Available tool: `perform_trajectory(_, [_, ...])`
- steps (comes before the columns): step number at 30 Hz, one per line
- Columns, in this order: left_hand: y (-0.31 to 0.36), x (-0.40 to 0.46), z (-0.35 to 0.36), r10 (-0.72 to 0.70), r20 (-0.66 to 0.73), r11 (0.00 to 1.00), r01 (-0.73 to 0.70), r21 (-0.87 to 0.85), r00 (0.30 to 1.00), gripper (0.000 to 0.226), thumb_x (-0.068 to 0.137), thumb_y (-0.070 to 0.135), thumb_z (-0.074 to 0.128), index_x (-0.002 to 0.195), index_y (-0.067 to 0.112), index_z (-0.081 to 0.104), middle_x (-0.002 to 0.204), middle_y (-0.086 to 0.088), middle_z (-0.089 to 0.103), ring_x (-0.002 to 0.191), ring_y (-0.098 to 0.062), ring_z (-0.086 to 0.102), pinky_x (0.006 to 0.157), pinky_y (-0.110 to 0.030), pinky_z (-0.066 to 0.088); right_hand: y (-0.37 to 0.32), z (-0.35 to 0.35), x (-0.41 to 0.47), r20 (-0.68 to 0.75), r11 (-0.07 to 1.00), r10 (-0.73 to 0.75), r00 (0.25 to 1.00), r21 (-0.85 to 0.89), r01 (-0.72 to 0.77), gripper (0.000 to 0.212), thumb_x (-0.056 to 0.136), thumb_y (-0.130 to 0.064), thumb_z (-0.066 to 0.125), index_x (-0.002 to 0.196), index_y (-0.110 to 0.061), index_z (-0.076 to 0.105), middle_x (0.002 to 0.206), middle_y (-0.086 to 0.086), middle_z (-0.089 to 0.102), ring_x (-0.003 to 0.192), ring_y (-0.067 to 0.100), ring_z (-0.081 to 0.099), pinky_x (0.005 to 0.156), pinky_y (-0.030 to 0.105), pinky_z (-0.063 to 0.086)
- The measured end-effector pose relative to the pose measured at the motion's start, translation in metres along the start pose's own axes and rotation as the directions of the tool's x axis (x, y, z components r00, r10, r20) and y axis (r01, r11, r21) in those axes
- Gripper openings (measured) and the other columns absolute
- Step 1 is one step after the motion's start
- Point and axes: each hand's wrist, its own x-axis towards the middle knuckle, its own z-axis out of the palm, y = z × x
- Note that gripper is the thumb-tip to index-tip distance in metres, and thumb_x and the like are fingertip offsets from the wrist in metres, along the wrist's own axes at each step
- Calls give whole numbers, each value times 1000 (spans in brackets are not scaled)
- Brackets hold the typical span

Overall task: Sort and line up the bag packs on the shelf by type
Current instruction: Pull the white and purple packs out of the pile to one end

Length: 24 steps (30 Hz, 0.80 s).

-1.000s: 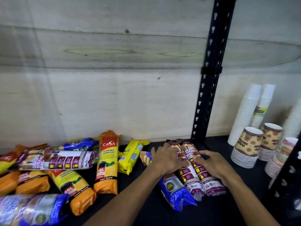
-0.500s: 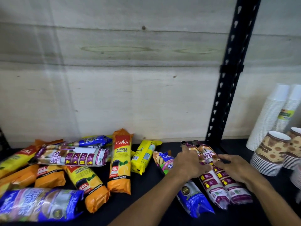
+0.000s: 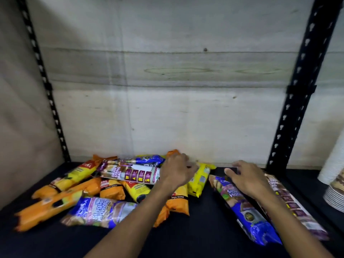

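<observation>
Bag packs lie on a black shelf [image 3: 195,237]. At the left is a mixed pile: several orange packs [image 3: 50,207], a white and maroon draw string pack [image 3: 130,173] lying across them, a blue singlet handle pack [image 3: 100,211] in front, another blue pack [image 3: 149,160] at the back and a yellow pack [image 3: 200,180]. My left hand [image 3: 176,172] is over the draw string pack's right end and an orange pack [image 3: 176,203]; its grip is hidden. At the right, a blue pack [image 3: 247,218] and maroon draw string packs [image 3: 290,203] lie side by side. My right hand [image 3: 247,180] rests on them with spread fingers.
Black perforated uprights stand at the back left [image 3: 46,86] and back right [image 3: 297,94]. A plywood wall closes the back. Stacks of white paper cups [image 3: 335,164] stand beyond the right upright. Bare shelf lies between the two groups of packs.
My left hand has left the right-hand packs and moved left onto the pile. My right hand stays on the right-hand packs. The view has swung left.
</observation>
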Motion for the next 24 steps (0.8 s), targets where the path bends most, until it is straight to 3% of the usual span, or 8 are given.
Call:
perform_trajectory(4, [-71,-11,-53,-185,-98,982,187,20,978,49,83,55,59,111,17,71,114,-9,67,107,-31,63,82,-32,50,-72,36,-9,76,981,-180,981,80,174,48,87,-52,59,127,-25,62,129,8,63,120,28,57,100,37,45])
perform_trajectory(9, [-155,-20,-90,-371,-225,926,376,-20,901,66,75,64,56,118,15,67,123,-15,65,114,-35,59,95,-41,51,-149,79,-22,143,922,-384,912,111,371,58,86,-57,61,133,-24,57,134,6,56,125,26,50,103,39,43])
perform_trajectory(14, [-202,-30,-94,-551,-140,831,555,-12,822,78,74,75,47,125,15,54,129,-15,58,118,-37,53,99,-49,46,-184,109,-24,228,908,-414,881,37,417,71,81,-63,63,139,-26,48,136,6,49,127,26,45,104,43,41])
perform_trajectory(19, [-210,-30,-91,-562,-62,827,561,-27,825,49,87,69,43,96,22,53,84,3,61,89,-22,57,83,-36,48,-192,126,-19,258,888,-433,864,-43,458,71,79,-64,64,139,-31,46,136,4,51,130,28,43,107,44,38])
perform_trajectory(24, [-211,-27,-97,-545,-59,834,533,-142,836,45,88,62,52,97,19,58,94,0,64,92,-23,60,84,-39,50,-191,128,-21,190,878,-470,862,-5,479,63,83,-58,66,138,-30,51,129,3,57,120,26,52,100,41,43])
